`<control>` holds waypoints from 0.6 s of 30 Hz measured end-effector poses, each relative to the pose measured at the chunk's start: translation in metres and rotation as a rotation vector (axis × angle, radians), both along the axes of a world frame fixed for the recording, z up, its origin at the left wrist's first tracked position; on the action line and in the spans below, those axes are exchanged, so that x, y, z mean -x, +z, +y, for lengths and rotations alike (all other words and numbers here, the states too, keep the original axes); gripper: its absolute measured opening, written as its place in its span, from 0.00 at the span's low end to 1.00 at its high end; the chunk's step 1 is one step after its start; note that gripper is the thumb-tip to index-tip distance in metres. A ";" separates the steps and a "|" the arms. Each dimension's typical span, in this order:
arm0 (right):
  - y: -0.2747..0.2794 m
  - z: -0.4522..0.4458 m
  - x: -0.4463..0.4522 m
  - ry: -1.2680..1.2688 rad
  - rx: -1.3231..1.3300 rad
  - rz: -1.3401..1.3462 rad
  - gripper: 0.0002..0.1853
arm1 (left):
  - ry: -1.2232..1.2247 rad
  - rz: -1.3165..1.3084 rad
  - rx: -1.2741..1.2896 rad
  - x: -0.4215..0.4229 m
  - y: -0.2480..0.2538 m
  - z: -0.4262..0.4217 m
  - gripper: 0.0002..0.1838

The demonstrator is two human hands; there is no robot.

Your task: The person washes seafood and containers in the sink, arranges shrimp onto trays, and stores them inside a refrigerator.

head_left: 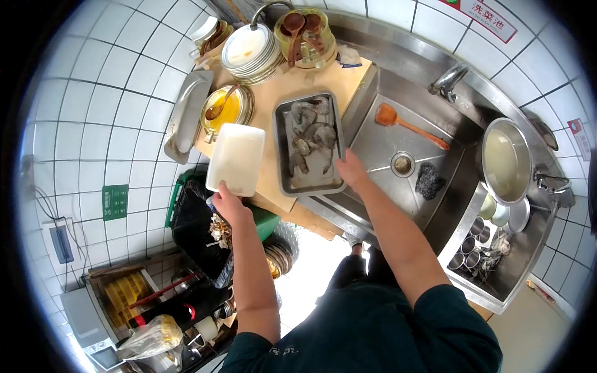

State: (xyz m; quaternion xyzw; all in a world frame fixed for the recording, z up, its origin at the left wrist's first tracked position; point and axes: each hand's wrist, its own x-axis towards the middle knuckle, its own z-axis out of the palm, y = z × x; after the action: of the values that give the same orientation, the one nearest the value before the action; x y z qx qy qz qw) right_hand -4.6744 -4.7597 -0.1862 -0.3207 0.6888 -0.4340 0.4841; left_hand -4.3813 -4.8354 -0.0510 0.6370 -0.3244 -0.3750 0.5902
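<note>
My left hand [229,202] is closed on the near edge of a white rectangular container [236,160], held over the left edge of the wooden board [267,133]. With my right hand [352,168] I grip the right edge of a grey metal tray [339,140]. Several grey raw shrimp [316,133] lie in this tray, which is at the board's right side beside the sink. The fingertips of both hands are partly hidden by the things they hold.
Stacked plates [250,53] and a glass bowl with wooden ladles [305,37] stand behind. The sink [385,158] holds a wooden spatula [410,127] and black scrubber [429,180]. A metal bowl [507,158] is right; a black-lined bin [196,217] is lower left.
</note>
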 end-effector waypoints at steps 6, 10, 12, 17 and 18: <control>0.063 0.052 0.018 -0.047 -0.042 0.136 0.21 | 0.198 -0.255 -0.398 0.002 -0.032 0.012 0.28; 0.070 0.086 0.021 -0.159 0.077 0.106 0.21 | -0.331 -0.960 0.291 0.049 0.001 0.051 0.24; 0.073 0.078 0.022 -0.150 0.056 0.122 0.21 | -0.587 -1.084 0.473 0.090 0.000 0.066 0.23; 0.126 0.090 0.020 -0.198 0.077 0.210 0.18 | -0.990 -1.238 0.574 0.148 0.023 0.076 0.24; 0.130 0.097 0.021 -0.206 0.106 0.187 0.18 | -1.063 -1.268 0.574 0.152 0.027 0.082 0.24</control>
State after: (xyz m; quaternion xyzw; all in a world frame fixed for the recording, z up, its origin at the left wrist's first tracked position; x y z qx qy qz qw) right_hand -4.6950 -4.6627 -0.0559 -0.3126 0.7361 -0.4856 0.3531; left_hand -4.5334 -4.7534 -0.0245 0.3166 -0.9273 -0.0794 0.1833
